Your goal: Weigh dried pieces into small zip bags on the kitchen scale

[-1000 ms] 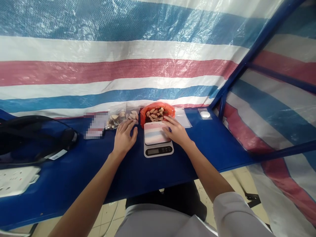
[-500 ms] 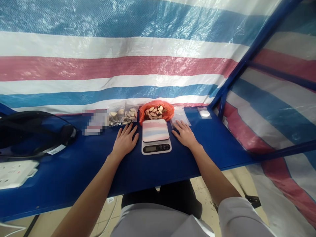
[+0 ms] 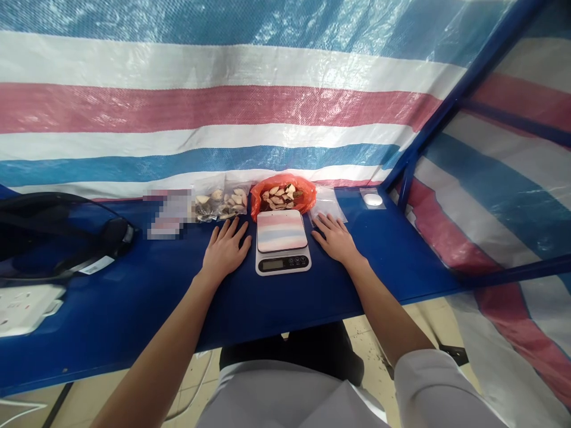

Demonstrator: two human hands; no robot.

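Observation:
My left hand (image 3: 225,248) lies flat on the blue table with its fingers spread, just left of a white digital scale (image 3: 283,264). On the scale's other side, my right hand (image 3: 335,239) rests palm down, fingertips at the near edge of a clear plastic bag (image 3: 326,202). The scale's plate (image 3: 282,232) is bare and mirrors the striped sheet. Behind it sits an open red plastic bag (image 3: 307,203) of pale and brown dried slices (image 3: 280,195). Two clear bags (image 3: 209,203) with similar pieces stand beyond my left fingertips.
A small white round object (image 3: 373,200) lies on a clear packet at the back right. On the left are a blurred packet (image 3: 167,215), a black strapped device (image 3: 111,238) and a white power strip (image 3: 29,306). A striped sheet (image 3: 223,107) hangs behind the blue table (image 3: 250,309).
The view has shifted slightly, so the table's things sit a little higher in the picture. Both hands stay flat on either side of the scale.

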